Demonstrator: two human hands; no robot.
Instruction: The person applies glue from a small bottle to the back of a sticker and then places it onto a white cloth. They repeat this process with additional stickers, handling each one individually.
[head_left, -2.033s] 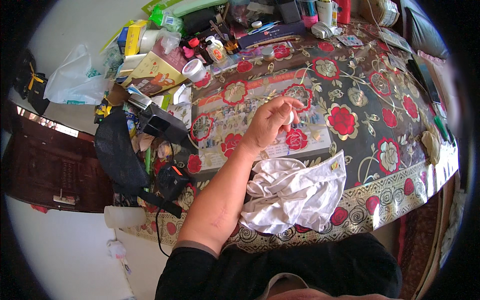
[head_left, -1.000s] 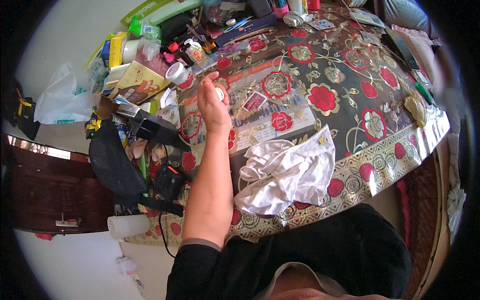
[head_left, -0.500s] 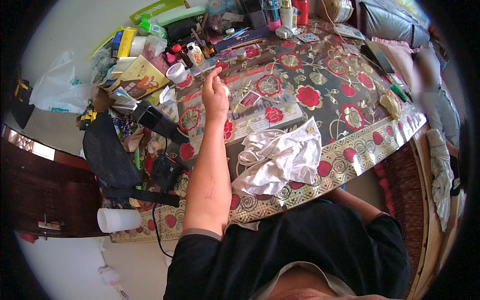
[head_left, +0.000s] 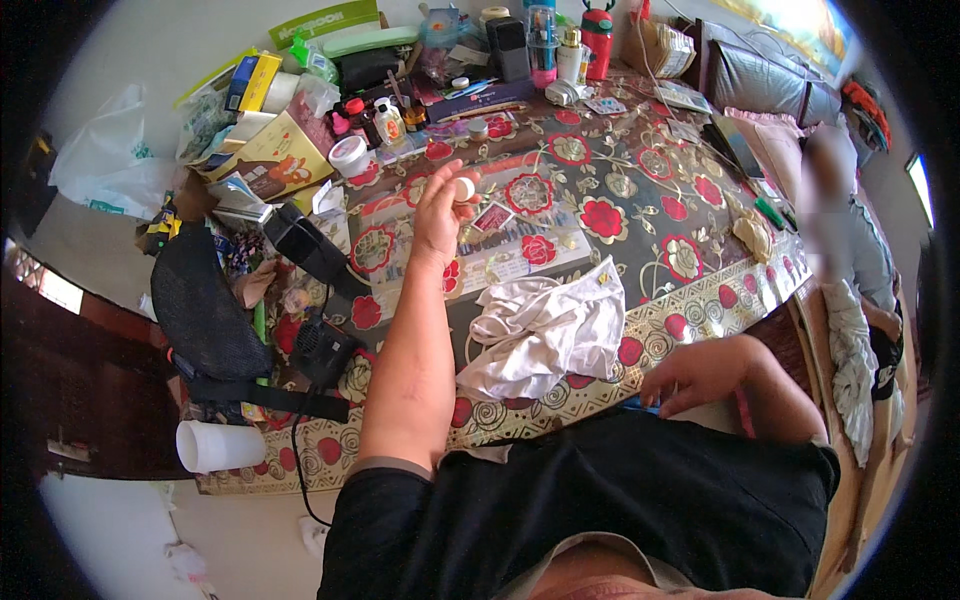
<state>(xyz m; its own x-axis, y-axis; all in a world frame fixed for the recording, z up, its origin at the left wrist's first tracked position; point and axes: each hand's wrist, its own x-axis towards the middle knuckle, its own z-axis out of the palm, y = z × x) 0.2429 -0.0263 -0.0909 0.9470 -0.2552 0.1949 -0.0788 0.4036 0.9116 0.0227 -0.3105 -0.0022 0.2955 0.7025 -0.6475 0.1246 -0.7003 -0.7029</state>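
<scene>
My left hand (head_left: pixel 436 222) reaches over the middle of the table, its fingers bent around a small white round object (head_left: pixel 464 188) that looks like a lid or little jar. A small red packet with a white border (head_left: pixel 493 217) lies just right of it. My right hand (head_left: pixel 705 375) is at the table's front edge, fingers loosely bent and apart, with nothing visible in it. Something blue (head_left: pixel 645 405) shows beneath its fingertips, too little to name. Between my hands, a crumpled white cloth (head_left: pixel 545 330) rests on the floral tablecloth (head_left: pixel 630 350).
A white tub (head_left: pixel 350 156), bottles (head_left: pixel 388 122) and boxes crowd the back left. A black mesh object (head_left: pixel 205 310) and a white cup (head_left: pixel 220 446) stand at the left edge. A red flask (head_left: pixel 597 42) is at the back. Another person (head_left: pixel 870 240) is at the far right.
My right hand has come up from below the table edge into view. My left hand has turned, bringing the white round object into clearer sight. The view has shifted slightly.
</scene>
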